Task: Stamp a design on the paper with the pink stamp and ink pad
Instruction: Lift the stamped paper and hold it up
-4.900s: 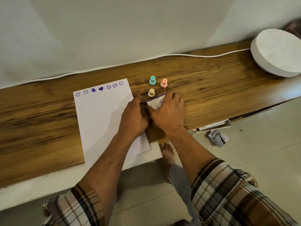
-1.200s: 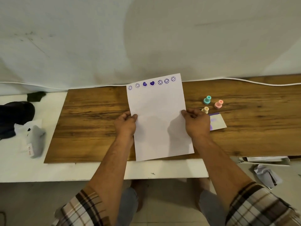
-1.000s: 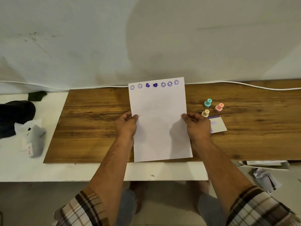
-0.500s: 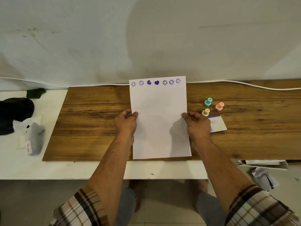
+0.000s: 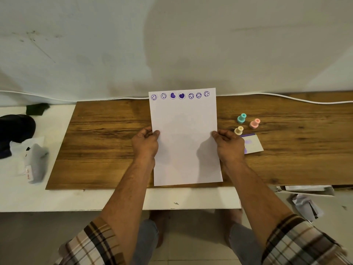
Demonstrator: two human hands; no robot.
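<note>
A white sheet of paper [image 5: 184, 131] with a row of purple stamped faces and hearts along its top edge is held over the wooden board [image 5: 107, 142]. My left hand [image 5: 146, 144] pinches its left edge and my right hand [image 5: 228, 145] pinches its right edge. The pink stamp [image 5: 255, 123] stands upright on the board to the right, untouched. Just right of my right hand lies the white ink pad [image 5: 252, 145] with purple marks, partly hidden by that hand.
A teal stamp [image 5: 241, 118] and a cream stamp [image 5: 238, 130] stand beside the pink one. A white cable [image 5: 305, 100] runs along the wall. Dark cloth [image 5: 15, 131] and a grey bundle [image 5: 35, 159] lie on the white table at left. Crumpled papers [image 5: 305, 203] lie on the floor at right.
Earlier both hands were at the ink pad; since then they have taken the paper by its sides. Over the last second the sheet turned slightly straighter and barely moved.
</note>
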